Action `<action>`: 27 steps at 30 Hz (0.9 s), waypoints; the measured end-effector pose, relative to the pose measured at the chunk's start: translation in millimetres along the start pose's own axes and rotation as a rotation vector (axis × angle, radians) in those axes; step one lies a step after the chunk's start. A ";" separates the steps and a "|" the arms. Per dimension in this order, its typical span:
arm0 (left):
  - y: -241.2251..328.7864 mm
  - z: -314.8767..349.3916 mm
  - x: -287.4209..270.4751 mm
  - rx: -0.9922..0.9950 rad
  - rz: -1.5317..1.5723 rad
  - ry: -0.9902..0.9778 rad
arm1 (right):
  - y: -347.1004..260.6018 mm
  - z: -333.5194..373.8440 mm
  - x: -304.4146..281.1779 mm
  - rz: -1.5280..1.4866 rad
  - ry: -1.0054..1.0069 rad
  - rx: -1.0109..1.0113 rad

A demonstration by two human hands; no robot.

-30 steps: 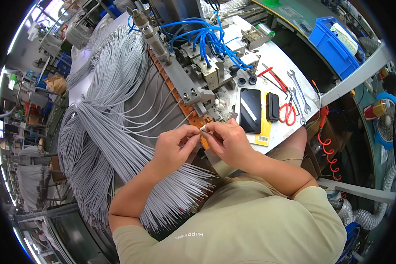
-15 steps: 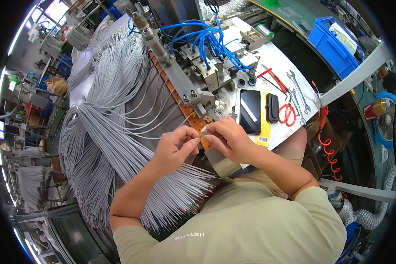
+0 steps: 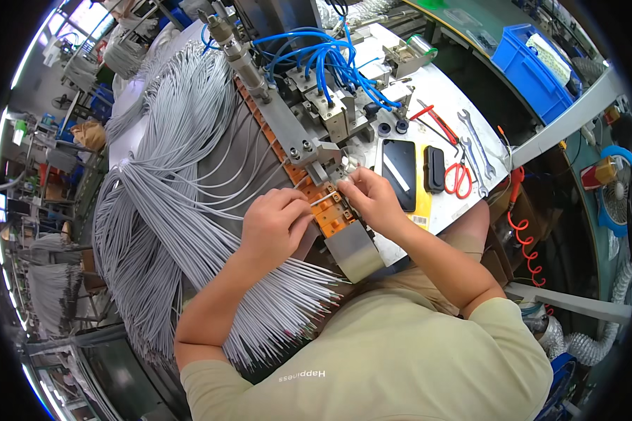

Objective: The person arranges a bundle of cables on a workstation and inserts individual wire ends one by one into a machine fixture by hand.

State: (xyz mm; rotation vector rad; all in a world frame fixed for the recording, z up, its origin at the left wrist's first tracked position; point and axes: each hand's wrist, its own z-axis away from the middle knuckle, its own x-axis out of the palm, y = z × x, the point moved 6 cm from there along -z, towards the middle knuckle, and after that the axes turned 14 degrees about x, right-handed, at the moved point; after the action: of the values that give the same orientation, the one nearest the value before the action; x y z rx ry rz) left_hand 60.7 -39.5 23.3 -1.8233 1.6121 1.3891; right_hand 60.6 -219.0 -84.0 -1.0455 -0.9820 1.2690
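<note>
My left hand [image 3: 277,228] is closed at the near end of the orange slotted rail [image 3: 336,222], its fingers pinched on a thin grey cable [image 3: 323,199] whose pale end lies across the rail. On the rail's other side, my right hand [image 3: 373,205] has thumb and forefinger together beside some small white pieces [image 3: 349,163]. Whatever sits between those fingertips is too small to make out. Beneath my left forearm spreads a thick bundle of grey cables [image 3: 218,242], with loose ends fanned toward me. Several single cables run from the bundle to the rail.
A metal press machine [image 3: 291,126] with blue air hoses [image 3: 330,67] stands over the rail. Right of it on the white table lie a phone [image 3: 399,175], a black case [image 3: 434,170], red-handled scissors [image 3: 458,181] and wrenches [image 3: 476,144]. A red coiled hose [image 3: 519,228] hangs at right.
My hands have parted. The left moved slightly left, and the right moved up and right toward the small white pieces, leaving the near end of the orange rail in sight.
</note>
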 end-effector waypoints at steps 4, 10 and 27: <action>-1.3 1.4 5.6 -0.009 -0.077 -0.057 | -10.6 -1.8 2.0 0.072 -0.023 0.017; 1.4 0.5 6.9 0.018 -0.120 -0.081 | -0.2 -4.2 1.7 0.041 -0.056 0.135; 0.1 4.8 8.0 0.080 -0.264 -0.193 | 5.0 -2.7 5.0 0.004 -0.095 0.153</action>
State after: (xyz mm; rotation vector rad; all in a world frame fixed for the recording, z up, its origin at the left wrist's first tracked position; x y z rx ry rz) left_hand 57.5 -40.3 14.5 -1.7247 1.2618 1.3160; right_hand 62.2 -214.1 -89.5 -0.8759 -0.9383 1.3856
